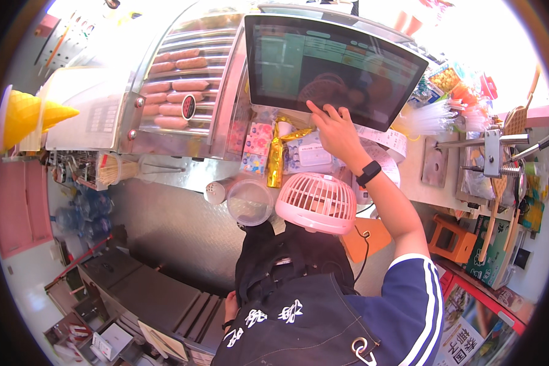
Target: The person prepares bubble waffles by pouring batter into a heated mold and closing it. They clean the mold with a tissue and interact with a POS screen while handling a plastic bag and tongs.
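Observation:
My right hand (336,132) reaches over the lower edge of a wide touchscreen (320,68), its fingertips at the screen's bottom border; whether they touch the glass I cannot tell. It holds nothing, and a black band is on the wrist. Below the hand a pink fan (318,203) with a slatted guard stands at the counter's front edge. A clear round plastic tub (250,202) is to its left, beside tissue packs (256,146) and a gold foil wrapper (275,164). Only part of my left hand (231,306) shows, low beside the black apron (293,320); its fingers are mostly hidden.
Sausages (178,96) lie on a roller grill (219,91) left of the screen. Bamboo sticks (114,169) stand in a holder at its front. Plastic-wrapped straws (430,121) and a waffle-type iron (492,153) are at the right. An orange stool (453,240) stands below.

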Demonstrator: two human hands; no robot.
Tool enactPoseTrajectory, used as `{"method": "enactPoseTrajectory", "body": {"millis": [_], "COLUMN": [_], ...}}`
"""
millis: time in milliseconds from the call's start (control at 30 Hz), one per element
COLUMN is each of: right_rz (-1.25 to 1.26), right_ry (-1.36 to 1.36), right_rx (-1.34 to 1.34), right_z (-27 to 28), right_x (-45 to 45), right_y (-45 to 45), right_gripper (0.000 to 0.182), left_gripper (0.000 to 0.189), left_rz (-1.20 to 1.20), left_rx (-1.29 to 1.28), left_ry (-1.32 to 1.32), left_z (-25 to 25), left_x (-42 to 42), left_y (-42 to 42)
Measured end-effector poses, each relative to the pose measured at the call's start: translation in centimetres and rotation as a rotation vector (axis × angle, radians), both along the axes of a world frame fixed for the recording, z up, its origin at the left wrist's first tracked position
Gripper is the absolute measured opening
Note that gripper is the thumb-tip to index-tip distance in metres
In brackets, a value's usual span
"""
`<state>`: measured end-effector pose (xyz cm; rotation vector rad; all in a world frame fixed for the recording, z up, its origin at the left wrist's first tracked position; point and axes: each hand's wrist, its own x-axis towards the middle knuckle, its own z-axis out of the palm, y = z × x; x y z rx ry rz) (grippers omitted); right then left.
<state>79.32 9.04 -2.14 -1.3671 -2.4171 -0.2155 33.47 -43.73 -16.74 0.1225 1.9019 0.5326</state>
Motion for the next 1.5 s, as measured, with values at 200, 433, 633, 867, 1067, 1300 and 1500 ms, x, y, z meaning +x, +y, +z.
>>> {"method": "enactPoseTrajectory", "body": {"millis": [200, 433, 633, 867, 1067, 1300, 1500], "right_rz": [-0.015, -0.013, 0.013, 0.043, -0.517, -0.223, -0.343], "right_ry": [0.127, 0.286, 0.636, 1.489, 2.124, 1.715, 1.434], "right_rx": [0.008, -0.015, -0.061, 0.405, 0.105, 0.239, 0.182], "right_z": [1.4, 3.9, 7.8, 15.5, 13.3, 19.9, 18.7], "right_x": [0.2, 1.8, 4.3, 15.6, 31.3, 23.8, 14.4], "right_y": [-0.8, -1.9, -4.0, 0.8, 4.2, -13.2, -31.5], "right_gripper": [0.033, 0.042, 0.048, 0.044, 0.056, 0.051, 0.051], "left_gripper": [0.021, 0.024, 0.021, 0.02, 0.03, 0.036, 0.039], "left_rz": [-0.052, -0.139, -0.081, -0.127, -0.282, -0.564, -0.767], "left_rx": [0.011, 0.146, 0.118, 0.14, 0.066, 0.555, 0.782], "left_ry": [0.036, 0.043, -0.028, -0.022, 0.002, 0.097, -0.144], "left_z": [2.2, -1.4, -0.7, 0.4, 0.5, 1.7, 8.9], "left_x": [0.8, -1.4, 0.0, 0.4, -2.1, -2.4, 6.2], "left_y": [2.7, 1.3, 2.5, 1.7, 5.4, 14.4, 18.5]}}
